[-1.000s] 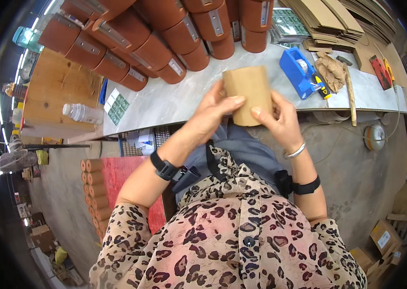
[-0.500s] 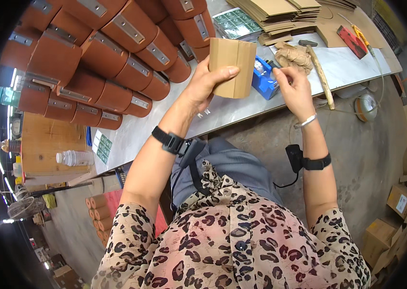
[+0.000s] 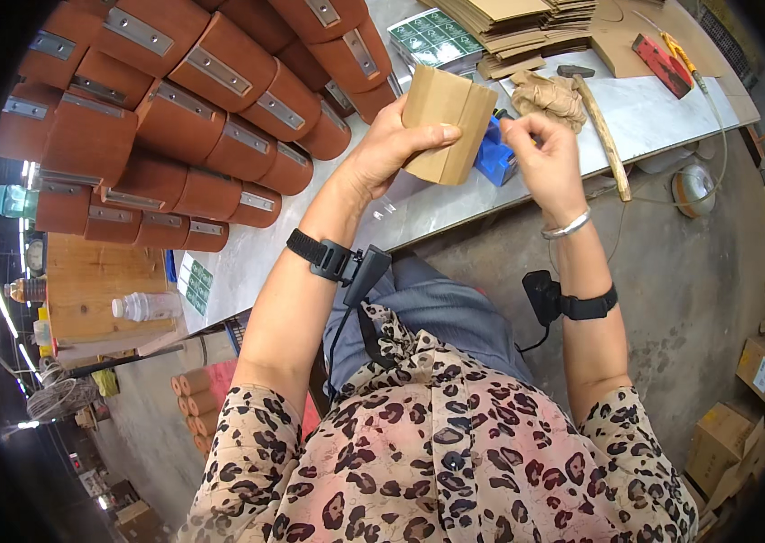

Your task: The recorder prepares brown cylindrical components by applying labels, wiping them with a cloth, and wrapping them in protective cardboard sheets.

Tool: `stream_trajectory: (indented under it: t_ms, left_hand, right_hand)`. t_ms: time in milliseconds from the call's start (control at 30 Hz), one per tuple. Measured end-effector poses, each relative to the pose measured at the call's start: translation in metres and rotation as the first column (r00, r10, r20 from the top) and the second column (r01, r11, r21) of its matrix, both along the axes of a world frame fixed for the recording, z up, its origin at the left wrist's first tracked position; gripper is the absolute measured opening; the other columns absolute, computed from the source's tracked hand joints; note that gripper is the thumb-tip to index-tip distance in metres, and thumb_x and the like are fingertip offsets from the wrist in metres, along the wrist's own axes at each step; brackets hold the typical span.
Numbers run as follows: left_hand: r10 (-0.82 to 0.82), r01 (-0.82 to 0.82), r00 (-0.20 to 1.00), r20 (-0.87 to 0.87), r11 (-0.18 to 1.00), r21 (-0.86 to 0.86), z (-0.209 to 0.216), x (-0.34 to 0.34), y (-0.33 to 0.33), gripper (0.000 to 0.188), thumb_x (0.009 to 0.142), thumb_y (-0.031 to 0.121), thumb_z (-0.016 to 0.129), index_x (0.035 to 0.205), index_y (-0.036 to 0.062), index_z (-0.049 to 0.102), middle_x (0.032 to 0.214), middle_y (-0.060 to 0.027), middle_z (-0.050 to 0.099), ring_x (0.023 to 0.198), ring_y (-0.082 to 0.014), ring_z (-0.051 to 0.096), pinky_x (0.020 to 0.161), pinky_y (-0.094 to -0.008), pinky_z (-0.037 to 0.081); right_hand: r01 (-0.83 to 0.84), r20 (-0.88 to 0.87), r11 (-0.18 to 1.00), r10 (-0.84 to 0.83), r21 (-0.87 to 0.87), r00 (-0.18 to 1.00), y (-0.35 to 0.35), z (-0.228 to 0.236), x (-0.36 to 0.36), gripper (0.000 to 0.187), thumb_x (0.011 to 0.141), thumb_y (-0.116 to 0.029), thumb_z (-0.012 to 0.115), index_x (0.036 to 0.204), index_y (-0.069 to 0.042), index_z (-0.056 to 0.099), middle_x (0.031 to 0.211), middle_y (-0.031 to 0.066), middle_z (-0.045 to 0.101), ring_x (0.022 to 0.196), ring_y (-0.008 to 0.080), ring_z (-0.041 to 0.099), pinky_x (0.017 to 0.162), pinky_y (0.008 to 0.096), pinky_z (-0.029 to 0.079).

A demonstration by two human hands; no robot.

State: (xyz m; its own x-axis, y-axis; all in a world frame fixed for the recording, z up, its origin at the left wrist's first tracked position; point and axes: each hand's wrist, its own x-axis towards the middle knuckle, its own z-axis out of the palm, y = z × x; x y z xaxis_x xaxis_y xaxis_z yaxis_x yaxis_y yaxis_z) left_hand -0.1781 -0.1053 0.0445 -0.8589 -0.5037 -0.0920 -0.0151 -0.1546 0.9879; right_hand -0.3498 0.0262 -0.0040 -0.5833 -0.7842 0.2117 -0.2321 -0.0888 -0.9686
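Green-and-white label sheets point(image 3: 437, 38): stacked at the far side of the counter point(image 3: 649, 136); print too small to read; single green-and-white label sheet point(image 3: 195, 285): at the counter's left end; likewise unreadable; white label point(image 3: 764, 374): on cardboard carton point(image 3: 747, 359), lower right; lettering illegible.

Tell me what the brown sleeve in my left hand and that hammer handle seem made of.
The brown sleeve looks like matte cardboard: plain kraft colour, straight creases. The hammer handle is probably unvarnished wood, judging by its streaky, uneven tan surface.
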Motion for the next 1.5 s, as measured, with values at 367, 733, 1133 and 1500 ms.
stream_trajectory:
  t_ms: [367,733,1133,1500]
  left_hand:
    - [0.023,-0.024,1.0,0.013,0.998,0.062,-0.002,0.004,-0.002,0.068,0.079,0.027,0.081,0.133,0.0,0.05,0.121,-0.0134,0.063,0.109,-0.0215,0.064,0.095,-0.036,0.053]
    - [0.047,-0.049,0.997,-0.06,0.998,-0.026,-0.011,0.003,0.011,0.069,0.079,0.025,0.081,0.134,0.0002,0.049,0.12,-0.0123,0.064,0.108,-0.0197,0.064,0.094,-0.0344,0.053]
    - [0.144,-0.163,0.983,-0.118,0.972,-0.167,-0.004,0.024,0.036,0.076,0.064,0.022,0.086,0.127,-0.0018,0.051,0.115,-0.0114,0.064,0.101,-0.0175,0.064,0.087,-0.0319,0.054]
    - [0.123,-0.11,0.973,-0.198,0.991,0.076,-0.001,0.06,0.056,0.08,0.072,0.023,0.089,0.137,0.0013,0.047,0.123,-0.0109,0.063,0.112,-0.0189,0.062,0.095,-0.0331,0.052]
  right_hand:
    - [-0.078,0.323,0.982,0.017,0.174,0.946,0.059,0.007,0.009,0.02,0.096,-0.018,0.067,0.082,-0.004,0.064,0.065,0.0005,0.063,0.054,0.0049,0.055,0.049,0.0203,0.041]
    - [0.084,-0.223,0.972,-0.034,0.218,0.974,0.061,-0.004,0.015,0.021,0.091,-0.011,0.069,0.077,0.002,0.063,0.057,-0.0007,0.054,0.053,0.0043,0.044,0.049,0.0278,0.036]
    - [-0.227,-0.354,0.973,0.227,0.042,0.907,0.028,0.07,0.051,0.02,0.089,-0.013,0.071,0.082,0.005,0.064,0.066,0.0118,0.065,0.056,0.0137,0.058,0.053,0.0294,0.046]
    - [0.038,-0.436,0.921,0.147,0.387,0.888,0.028,0.078,0.062,0.04,0.081,-0.031,0.082,0.087,0.005,0.068,0.069,0.0134,0.068,0.059,0.0134,0.062,0.054,0.03,0.049]
